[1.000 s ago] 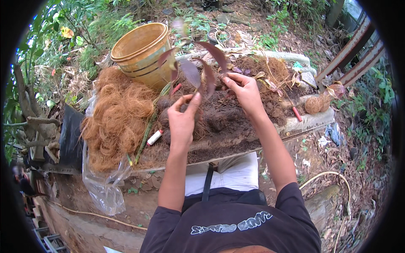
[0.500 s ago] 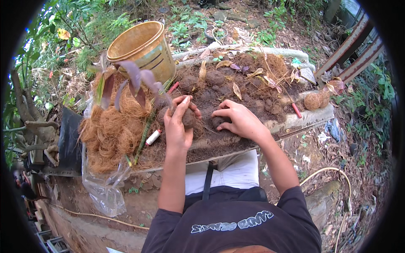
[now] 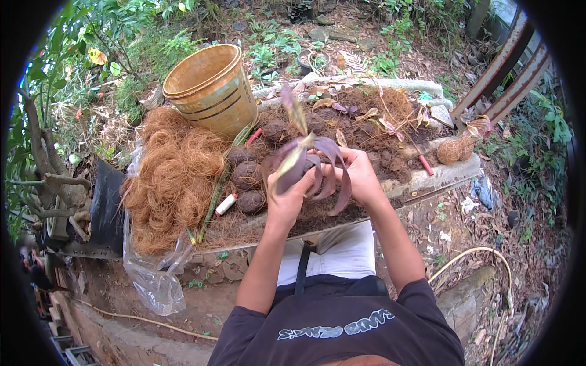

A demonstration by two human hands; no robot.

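A plant with long purple leaves (image 3: 332, 152) stands between my two hands, over the near edge of the soil bed. My left hand (image 3: 285, 200) is closed around its base from the left. From the right, my right hand (image 3: 362, 180) curls in against the same base; leaves cover its fingertips. The plant's root end is mostly hidden by hands and leaves. Beside my left hand lie dark round soil balls (image 3: 248, 175) and a white spool-like cylinder (image 3: 226, 204) with a red end. Dark loose soil (image 3: 378, 161) spreads beyond my right hand.
Brown coconut fibre (image 3: 174, 183) is heaped at the left on clear plastic (image 3: 155, 287). Behind it stands a yellow bucket (image 3: 210, 94). A long green stem (image 3: 221, 189) lies alongside. Red-handled tools (image 3: 425, 165) and a fibre-wrapped ball (image 3: 452, 150) are at the right.
My left hand has moved right, bringing the purple plant in front of me. My right hand has left the soil and come up to the plant's base.
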